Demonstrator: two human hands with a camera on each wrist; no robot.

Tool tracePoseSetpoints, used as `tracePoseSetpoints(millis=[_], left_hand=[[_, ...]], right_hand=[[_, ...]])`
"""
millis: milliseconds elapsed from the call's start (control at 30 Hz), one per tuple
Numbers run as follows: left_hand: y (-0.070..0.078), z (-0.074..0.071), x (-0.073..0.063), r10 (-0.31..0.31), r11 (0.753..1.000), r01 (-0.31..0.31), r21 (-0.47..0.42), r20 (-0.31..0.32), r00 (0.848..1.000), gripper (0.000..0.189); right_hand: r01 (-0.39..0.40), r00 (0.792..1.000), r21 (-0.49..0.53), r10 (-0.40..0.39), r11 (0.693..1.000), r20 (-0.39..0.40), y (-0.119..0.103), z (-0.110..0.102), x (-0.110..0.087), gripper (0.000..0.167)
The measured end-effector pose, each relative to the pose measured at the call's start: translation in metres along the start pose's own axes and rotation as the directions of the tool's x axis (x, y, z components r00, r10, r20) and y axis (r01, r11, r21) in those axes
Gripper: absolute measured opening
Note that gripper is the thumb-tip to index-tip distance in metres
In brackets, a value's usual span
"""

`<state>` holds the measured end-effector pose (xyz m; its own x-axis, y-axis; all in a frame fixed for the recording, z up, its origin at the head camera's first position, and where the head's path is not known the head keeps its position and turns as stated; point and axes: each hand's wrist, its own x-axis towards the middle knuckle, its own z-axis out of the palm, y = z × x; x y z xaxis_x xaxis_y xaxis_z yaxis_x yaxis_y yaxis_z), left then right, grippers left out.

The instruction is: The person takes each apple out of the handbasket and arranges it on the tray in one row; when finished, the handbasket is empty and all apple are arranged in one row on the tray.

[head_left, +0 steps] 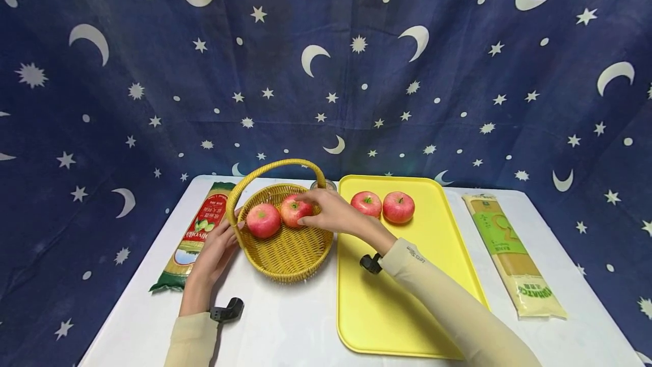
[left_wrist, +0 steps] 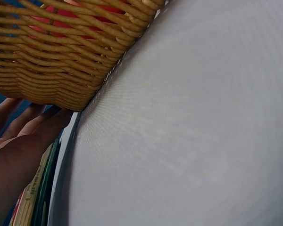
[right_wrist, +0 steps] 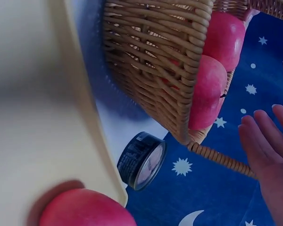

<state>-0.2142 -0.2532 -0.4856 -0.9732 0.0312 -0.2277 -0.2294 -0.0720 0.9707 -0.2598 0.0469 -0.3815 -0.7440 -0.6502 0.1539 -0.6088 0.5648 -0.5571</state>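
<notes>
A yellow wicker basket (head_left: 285, 268) with an arched handle stands on the table, with two red apples inside, a left apple (head_left: 263, 220) and a right apple (head_left: 295, 210). My left hand (head_left: 216, 254) is at the basket's left side; in the left wrist view its extended fingers (left_wrist: 35, 120) lie against the woven wall. Over the basket's right rim reaches my right hand (head_left: 333, 212), beside the right apple. The right wrist view shows that hand (right_wrist: 273, 155) apart from the apples, its fingers loosely extended and holding nothing.
Right of the basket lies a yellow tray (head_left: 407, 321) bearing two more apples (head_left: 366, 204) at its far end. A small round can (right_wrist: 142, 161) sits behind, between basket and tray. Pasta packs lie at left (head_left: 198, 231) and right (head_left: 511, 254).
</notes>
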Motion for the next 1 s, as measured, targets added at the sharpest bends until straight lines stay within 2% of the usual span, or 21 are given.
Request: tracePoseSetpoints(millis=[400, 633, 833, 1000], left_hand=[[0.001, 0.000, 0.000, 0.016, 1.000, -0.016, -0.009, 0.002, 1.000, 0.065], [-0.001, 0.000, 0.000, 0.016, 0.999, -0.016, -0.043, 0.003, 1.000, 0.064], [-0.001, 0.000, 0.001, 0.018, 0.999, -0.018, -0.031, -0.003, 1.000, 0.063], [-0.002, -0.001, 0.001, 0.046, 0.998, -0.046, -0.053, 0.006, 0.999, 0.060]], right_hand=[[-0.008, 0.995, -0.013, 0.009, 1.000, 0.095, -0.005, 0.013, 0.031, 0.050], [-0.020, 0.992, -0.043, 0.026, 0.999, 0.126, -0.002, 0.022, 0.042, 0.053], [-0.049, 0.991, -0.053, 0.055, 0.997, 0.122, 0.001, 0.029, 0.047, 0.052], [-0.075, 0.984, -0.069, 0.086, 0.995, 0.159, 0.005, 0.033, 0.050, 0.055]])
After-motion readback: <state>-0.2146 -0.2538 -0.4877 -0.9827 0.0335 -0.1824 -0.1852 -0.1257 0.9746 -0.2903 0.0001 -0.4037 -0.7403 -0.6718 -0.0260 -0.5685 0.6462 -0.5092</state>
